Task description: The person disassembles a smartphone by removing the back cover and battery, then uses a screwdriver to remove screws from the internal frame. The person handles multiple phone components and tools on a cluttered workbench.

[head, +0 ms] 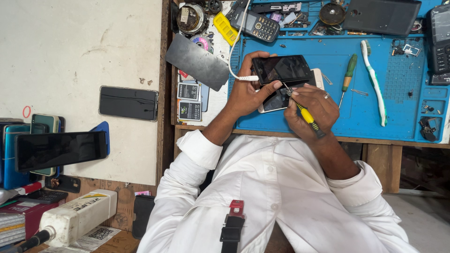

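Note:
My left hand (247, 93) grips a small black phone (282, 69) by its left end, above the blue work mat (370, 107). A white cable (234, 51) is plugged into that end. My right hand (313, 111) holds a yellow-handled screwdriver (307, 117) with its tip against the phone's lower edge. A white smartphone (276, 100) lies on the mat under both hands, partly hidden by them.
On the mat lie a green screwdriver (348, 75), a white and green toothbrush (375, 79), a keypad phone (257, 24) and a dark tablet (382, 16). A grey plate (197, 61) and batteries (189, 100) sit at the left edge. Phones (128, 103) lie on the white counter.

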